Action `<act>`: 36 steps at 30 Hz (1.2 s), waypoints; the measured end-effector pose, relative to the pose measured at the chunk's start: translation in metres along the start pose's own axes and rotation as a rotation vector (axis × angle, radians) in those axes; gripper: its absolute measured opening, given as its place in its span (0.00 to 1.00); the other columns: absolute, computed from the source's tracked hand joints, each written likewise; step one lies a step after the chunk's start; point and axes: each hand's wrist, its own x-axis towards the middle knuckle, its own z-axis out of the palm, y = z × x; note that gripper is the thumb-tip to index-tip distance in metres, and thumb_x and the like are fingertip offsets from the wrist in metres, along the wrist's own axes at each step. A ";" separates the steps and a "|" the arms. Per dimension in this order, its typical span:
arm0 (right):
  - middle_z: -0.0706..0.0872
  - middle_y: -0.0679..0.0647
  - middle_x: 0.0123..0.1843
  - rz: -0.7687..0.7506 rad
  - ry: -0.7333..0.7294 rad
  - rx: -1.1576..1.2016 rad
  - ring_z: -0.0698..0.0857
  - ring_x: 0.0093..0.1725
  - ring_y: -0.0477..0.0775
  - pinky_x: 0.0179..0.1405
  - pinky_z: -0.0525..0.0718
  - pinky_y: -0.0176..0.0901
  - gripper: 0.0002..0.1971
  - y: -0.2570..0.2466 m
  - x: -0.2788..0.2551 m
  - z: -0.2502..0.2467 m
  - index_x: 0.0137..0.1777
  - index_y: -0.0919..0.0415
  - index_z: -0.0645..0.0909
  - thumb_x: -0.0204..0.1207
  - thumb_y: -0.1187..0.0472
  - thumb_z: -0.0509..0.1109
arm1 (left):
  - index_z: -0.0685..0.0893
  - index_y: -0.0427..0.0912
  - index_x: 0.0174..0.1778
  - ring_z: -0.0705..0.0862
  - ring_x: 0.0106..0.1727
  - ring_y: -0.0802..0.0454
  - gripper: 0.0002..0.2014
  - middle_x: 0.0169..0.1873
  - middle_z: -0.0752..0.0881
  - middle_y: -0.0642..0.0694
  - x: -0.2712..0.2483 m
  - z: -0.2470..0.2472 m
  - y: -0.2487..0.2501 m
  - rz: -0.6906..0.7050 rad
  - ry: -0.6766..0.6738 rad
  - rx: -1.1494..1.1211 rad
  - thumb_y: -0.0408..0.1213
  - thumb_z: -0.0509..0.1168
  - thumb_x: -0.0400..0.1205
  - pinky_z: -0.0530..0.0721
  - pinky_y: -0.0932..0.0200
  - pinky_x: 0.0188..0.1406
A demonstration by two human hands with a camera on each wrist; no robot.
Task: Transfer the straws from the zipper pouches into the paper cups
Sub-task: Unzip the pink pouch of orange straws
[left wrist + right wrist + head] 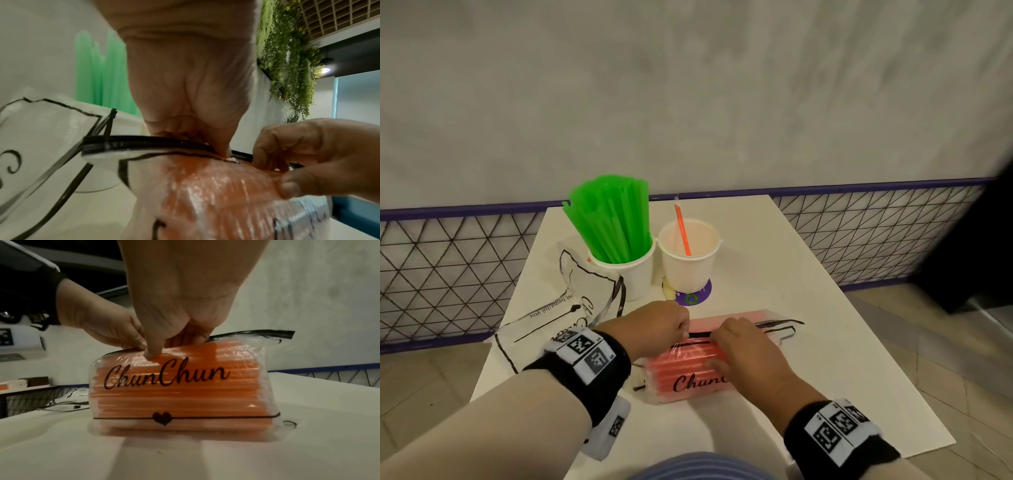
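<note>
On white counter [808,342], against grey wall w/ purple rail + black diamond-mesh panel below: clear zipper pouch [185,386] lettered "ChunChun" w/ black heart, packed w/ orange straws [174,395], near front edge, black zip edge up. Left hand [657,329] curled, grip pinching pouch's zip edge at top left. Right hand [743,346] over top of pouch, thumb pressed on front face, fingers curled behind top edge – grip clamped on pouch; in right wrist view fingertips seem inside the mouth, can't tell for sure. Mouth looks partly parted at right end.

Behind pouch, mid-counter: two white paper cups just beside each other. Left cup [633,274] stuffed w/ green straws [613,219], upright, fanned. Right cup [688,260] w/ one orange straw [683,233] leaning, on purple round coaster [697,297]. Left of cups: second clear pouch [551,308], flat + slack, black outline print, partly under left wrist.

Black wristbands w/ square marker tags on both wrists. Floor: beige tiles, diagonal. Left wrist view: hanging green foliage wall [287,56] + gridded ceiling, lamp lit.
</note>
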 end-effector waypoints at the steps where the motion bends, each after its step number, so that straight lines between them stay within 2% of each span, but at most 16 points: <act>1: 0.82 0.52 0.43 -0.009 0.009 -0.006 0.79 0.43 0.55 0.41 0.75 0.43 0.13 -0.001 0.000 0.000 0.47 0.58 0.83 0.71 0.49 0.73 | 0.77 0.47 0.41 0.78 0.44 0.52 0.08 0.43 0.79 0.52 0.001 -0.001 0.000 0.000 -0.034 -0.010 0.42 0.62 0.85 0.75 0.58 0.44; 3: 0.81 0.49 0.36 -0.050 0.027 -0.060 0.79 0.35 0.52 0.32 0.75 0.40 0.09 0.001 0.002 0.000 0.39 0.55 0.82 0.66 0.52 0.76 | 0.77 0.47 0.41 0.77 0.44 0.53 0.07 0.42 0.78 0.53 0.003 -0.003 -0.002 0.000 -0.069 -0.073 0.42 0.62 0.85 0.74 0.59 0.41; 5: 0.79 0.47 0.32 -0.110 0.015 -0.124 0.78 0.32 0.50 0.28 0.76 0.39 0.11 0.003 0.002 0.006 0.34 0.53 0.79 0.61 0.58 0.81 | 0.79 0.48 0.43 0.77 0.45 0.54 0.05 0.41 0.79 0.55 0.004 -0.005 -0.004 -0.004 -0.055 -0.165 0.41 0.62 0.85 0.73 0.62 0.41; 8: 0.78 0.46 0.32 -0.139 0.006 -0.130 0.76 0.31 0.48 0.28 0.74 0.38 0.14 0.006 0.002 0.013 0.35 0.52 0.79 0.58 0.65 0.83 | 0.85 0.50 0.53 0.79 0.51 0.56 0.07 0.47 0.80 0.56 0.008 -0.010 -0.013 -0.005 0.005 -0.171 0.37 0.65 0.82 0.73 0.64 0.46; 11: 0.78 0.46 0.32 -0.150 0.013 -0.176 0.76 0.31 0.48 0.28 0.69 0.36 0.18 0.004 0.002 0.010 0.35 0.53 0.80 0.48 0.70 0.81 | 0.85 0.49 0.56 0.77 0.48 0.58 0.11 0.47 0.79 0.58 0.010 -0.012 -0.019 0.011 0.003 -0.108 0.38 0.70 0.79 0.70 0.73 0.39; 13: 0.79 0.49 0.33 -0.188 0.026 -0.194 0.76 0.32 0.50 0.29 0.71 0.37 0.20 0.001 0.000 0.010 0.36 0.55 0.80 0.45 0.73 0.77 | 0.84 0.48 0.56 0.76 0.48 0.57 0.10 0.48 0.80 0.56 0.012 -0.011 -0.019 0.014 -0.005 -0.063 0.37 0.68 0.79 0.70 0.69 0.39; 16: 0.79 0.51 0.38 -0.223 0.065 -0.189 0.75 0.36 0.51 0.35 0.75 0.39 0.18 0.000 -0.006 0.011 0.42 0.58 0.80 0.53 0.72 0.75 | 0.83 0.46 0.52 0.77 0.48 0.53 0.08 0.51 0.83 0.50 0.014 -0.006 -0.018 -0.012 0.011 -0.018 0.33 0.63 0.79 0.71 0.61 0.43; 20: 0.80 0.51 0.42 -0.275 0.107 -0.180 0.74 0.39 0.51 0.40 0.76 0.39 0.15 0.003 -0.012 0.013 0.48 0.58 0.80 0.62 0.72 0.70 | 0.79 0.44 0.45 0.80 0.49 0.46 0.05 0.48 0.83 0.46 0.013 0.011 -0.021 0.015 -0.004 0.136 0.31 0.60 0.79 0.75 0.55 0.46; 22: 0.80 0.51 0.42 -0.308 0.117 -0.197 0.73 0.39 0.51 0.41 0.76 0.39 0.14 0.002 -0.013 0.013 0.48 0.58 0.80 0.64 0.72 0.66 | 0.78 0.42 0.47 0.80 0.50 0.43 0.05 0.49 0.83 0.43 0.012 0.021 -0.024 0.032 -0.001 0.224 0.29 0.58 0.81 0.73 0.54 0.45; 24: 0.80 0.52 0.43 -0.321 0.137 -0.192 0.73 0.39 0.52 0.43 0.75 0.41 0.13 0.001 -0.015 0.016 0.48 0.59 0.80 0.65 0.72 0.68 | 0.78 0.38 0.51 0.81 0.52 0.41 0.07 0.48 0.81 0.42 0.012 0.023 -0.025 -0.008 0.027 0.202 0.28 0.56 0.83 0.71 0.55 0.44; 26: 0.80 0.53 0.44 -0.280 0.198 -0.137 0.74 0.40 0.54 0.45 0.75 0.42 0.13 0.003 -0.017 0.020 0.49 0.60 0.80 0.66 0.72 0.68 | 0.79 0.36 0.52 0.80 0.54 0.42 0.09 0.45 0.79 0.44 0.010 0.018 -0.026 -0.087 0.054 0.033 0.33 0.54 0.87 0.70 0.57 0.45; 28: 0.80 0.53 0.46 -0.172 0.276 -0.081 0.76 0.42 0.54 0.46 0.76 0.44 0.15 0.008 -0.017 0.024 0.50 0.59 0.78 0.66 0.73 0.72 | 0.82 0.41 0.47 0.82 0.50 0.47 0.13 0.45 0.82 0.46 0.003 0.012 -0.032 -0.218 0.089 -0.384 0.43 0.56 0.88 0.76 0.56 0.47; 30: 0.81 0.53 0.48 -0.087 0.322 -0.056 0.77 0.43 0.54 0.48 0.75 0.43 0.18 0.014 -0.017 0.026 0.51 0.58 0.76 0.65 0.73 0.76 | 0.85 0.41 0.46 0.84 0.46 0.51 0.14 0.45 0.86 0.47 -0.008 0.009 -0.040 -0.307 0.138 -0.852 0.46 0.60 0.87 0.82 0.58 0.43; 32: 0.81 0.54 0.48 -0.059 0.316 -0.051 0.77 0.43 0.55 0.48 0.73 0.42 0.20 0.017 -0.017 0.027 0.51 0.57 0.75 0.64 0.73 0.77 | 0.85 0.36 0.52 0.86 0.47 0.51 0.11 0.46 0.88 0.45 -0.021 0.013 -0.046 -0.348 0.141 -1.148 0.40 0.63 0.86 0.86 0.60 0.40; 34: 0.81 0.54 0.48 -0.054 0.290 -0.057 0.77 0.42 0.55 0.47 0.74 0.42 0.22 0.016 -0.016 0.028 0.52 0.57 0.74 0.63 0.73 0.78 | 0.84 0.33 0.55 0.88 0.47 0.52 0.07 0.46 0.89 0.41 -0.029 0.023 -0.051 -0.339 0.156 -1.277 0.30 0.66 0.84 0.88 0.62 0.42; 36: 0.81 0.54 0.48 -0.047 0.282 -0.069 0.77 0.42 0.55 0.46 0.76 0.43 0.22 0.014 -0.013 0.029 0.51 0.57 0.74 0.62 0.74 0.78 | 0.84 0.31 0.54 0.88 0.46 0.51 0.09 0.45 0.89 0.39 -0.033 0.032 -0.054 -0.333 0.222 -1.339 0.21 0.68 0.79 0.88 0.64 0.45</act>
